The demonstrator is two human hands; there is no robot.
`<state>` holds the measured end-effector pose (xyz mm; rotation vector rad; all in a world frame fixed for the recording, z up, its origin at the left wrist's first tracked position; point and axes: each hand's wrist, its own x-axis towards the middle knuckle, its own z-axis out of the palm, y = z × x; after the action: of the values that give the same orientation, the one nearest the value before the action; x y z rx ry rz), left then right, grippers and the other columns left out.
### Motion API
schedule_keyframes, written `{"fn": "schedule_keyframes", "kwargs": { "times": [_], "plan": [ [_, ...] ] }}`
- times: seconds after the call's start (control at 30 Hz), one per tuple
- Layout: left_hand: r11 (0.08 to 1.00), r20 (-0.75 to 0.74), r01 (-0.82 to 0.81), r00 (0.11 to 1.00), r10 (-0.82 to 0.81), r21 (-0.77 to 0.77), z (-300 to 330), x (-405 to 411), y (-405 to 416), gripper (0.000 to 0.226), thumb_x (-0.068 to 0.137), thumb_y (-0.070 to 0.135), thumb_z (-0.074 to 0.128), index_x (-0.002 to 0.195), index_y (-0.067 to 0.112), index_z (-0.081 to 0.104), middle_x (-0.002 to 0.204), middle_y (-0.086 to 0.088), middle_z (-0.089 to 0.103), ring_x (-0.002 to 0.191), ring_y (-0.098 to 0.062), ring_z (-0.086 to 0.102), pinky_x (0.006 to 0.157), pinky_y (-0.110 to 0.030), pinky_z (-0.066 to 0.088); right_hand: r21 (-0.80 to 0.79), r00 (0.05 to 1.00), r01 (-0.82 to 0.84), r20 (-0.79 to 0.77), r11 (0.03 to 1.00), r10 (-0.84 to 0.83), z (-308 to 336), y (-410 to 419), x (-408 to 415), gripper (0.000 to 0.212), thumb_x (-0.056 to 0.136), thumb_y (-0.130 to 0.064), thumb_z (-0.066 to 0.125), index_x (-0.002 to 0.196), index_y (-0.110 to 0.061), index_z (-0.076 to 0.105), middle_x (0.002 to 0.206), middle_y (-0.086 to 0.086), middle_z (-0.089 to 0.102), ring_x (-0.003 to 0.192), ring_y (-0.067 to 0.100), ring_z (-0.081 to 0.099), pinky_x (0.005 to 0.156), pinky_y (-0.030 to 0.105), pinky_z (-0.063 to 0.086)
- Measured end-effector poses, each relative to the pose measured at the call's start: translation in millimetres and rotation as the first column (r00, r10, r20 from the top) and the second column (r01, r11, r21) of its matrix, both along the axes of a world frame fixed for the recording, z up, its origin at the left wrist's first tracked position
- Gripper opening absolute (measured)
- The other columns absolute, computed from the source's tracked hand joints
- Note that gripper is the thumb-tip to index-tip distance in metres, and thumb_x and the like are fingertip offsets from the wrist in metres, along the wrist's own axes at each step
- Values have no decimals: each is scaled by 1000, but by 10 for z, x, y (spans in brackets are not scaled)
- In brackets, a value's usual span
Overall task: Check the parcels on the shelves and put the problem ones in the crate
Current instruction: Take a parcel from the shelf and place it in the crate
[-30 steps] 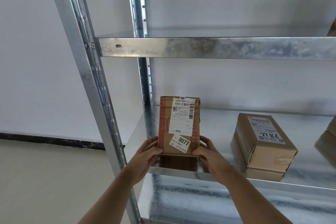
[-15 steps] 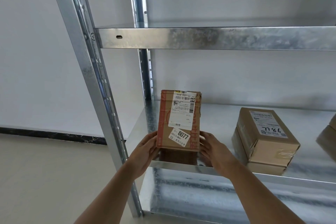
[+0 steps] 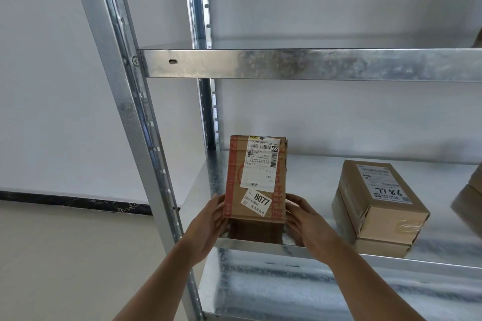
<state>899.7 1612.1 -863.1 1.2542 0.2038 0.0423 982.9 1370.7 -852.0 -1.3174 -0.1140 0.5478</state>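
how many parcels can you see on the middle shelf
3 fully visible: the upright parcel held between left hand and right hand, and two stacked parcels to its right. Another stack is cut off at the right edge, so more may be hidden.

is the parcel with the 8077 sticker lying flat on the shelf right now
No, the 8077 parcel stands upright on its end at the shelf's front edge, with the left hand and right hand against its sides.
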Motion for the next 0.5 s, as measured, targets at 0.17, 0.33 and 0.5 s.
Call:
{"fn": "schedule_keyframes", "kwargs": {
  "times": [0.17,0.33,0.5],
  "plan": [
    [999,3,32,999,-32,11,29,26,-2,46,104,33,54,145,14,50,135,-10,69,127,-25,65,108,-39,53,169,999,16,-35,986,-11,-2,3,-60,41,98,-13,61,139,-13,58,130,23,68,115,38,70,99,55,56],
    [993,38,-112,993,110,31,12,105,-33,42,100,28,62,141,19,59,123,-11,75,113,-33,73,99,-52,58,200,999,9,-40,980,-1,56,-11,-87,41,108,-42,42,135,-22,64,136,8,68,126,35,64,106,72,43],
    [967,32,-248,968,247,50,18,195,-120,23,102,7,62,122,13,72,117,-14,75,104,-32,75,85,-42,63,250,998,48,22,967,-55,133,17,-83,37,102,-22,51,133,-5,64,131,19,69,130,41,59,89,48,62]
  ]
}}
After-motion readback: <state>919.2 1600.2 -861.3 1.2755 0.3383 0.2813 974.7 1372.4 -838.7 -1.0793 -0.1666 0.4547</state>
